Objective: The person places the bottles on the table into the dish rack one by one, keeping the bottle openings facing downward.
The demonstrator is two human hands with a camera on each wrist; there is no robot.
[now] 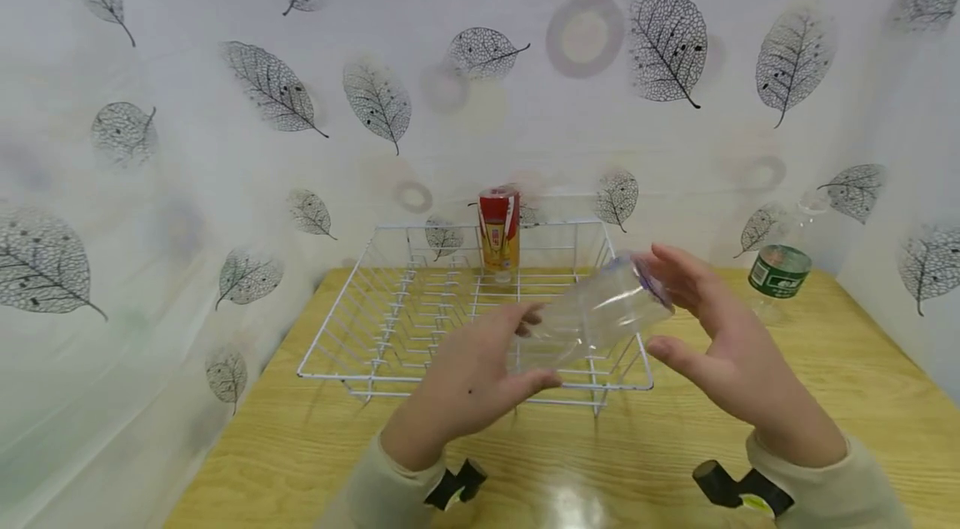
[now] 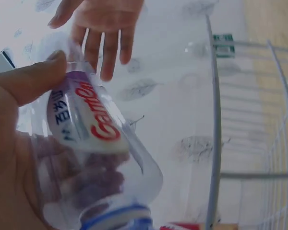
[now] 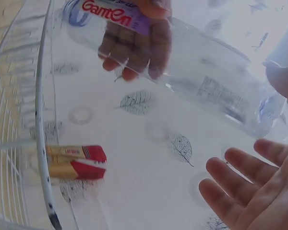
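A clear plastic bottle (image 1: 592,314) with a purple and white label (image 2: 89,112) lies tilted above the wire rack. My left hand (image 1: 480,375) grips it around the label, thumb on one side and fingers behind, as the left wrist view shows. Its neck has a blue ring (image 3: 77,13) and points toward the rack; the neck is mostly hidden by the left hand in the head view. At the bottle's base, my right hand (image 1: 723,350) is spread with fingers extended, thumb and fingers on either side of the base end.
Below the bottle, a white wire rack (image 1: 360,377) stands on the wooden table (image 1: 285,462). A red and yellow bottle (image 1: 498,229) is upright at the rack's back. On the right stands a clear bottle with a green label (image 1: 780,271). Leaf-printed curtains (image 1: 480,129) enclose the table.
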